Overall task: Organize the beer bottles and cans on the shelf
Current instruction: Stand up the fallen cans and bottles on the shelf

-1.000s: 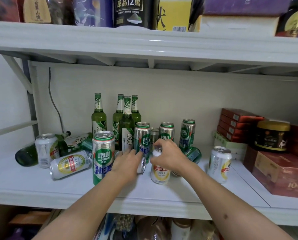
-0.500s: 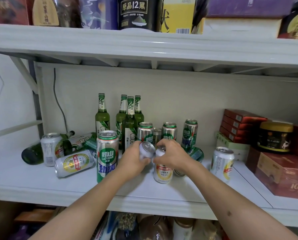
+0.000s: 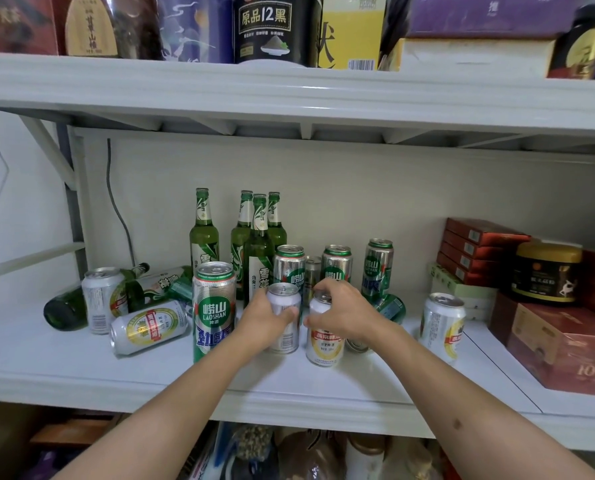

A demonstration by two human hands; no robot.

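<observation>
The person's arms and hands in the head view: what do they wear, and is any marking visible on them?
Both forearms are bare, with no sleeves in view. The left hand and the right hand show no gloves, rings or watch. The right forearm has one small dark spot near the elbow.

Glossy metal cans (image 3: 214,299), green glass bottles (image 3: 204,233)

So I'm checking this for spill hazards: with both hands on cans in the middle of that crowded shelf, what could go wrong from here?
1. The left hand grips a can right beside the tall green can near the shelf edge; a bump could topple it off.
2. The right hand holds another can close to the standing bottles, which might tip.
3. The lying bottle could roll.
</observation>
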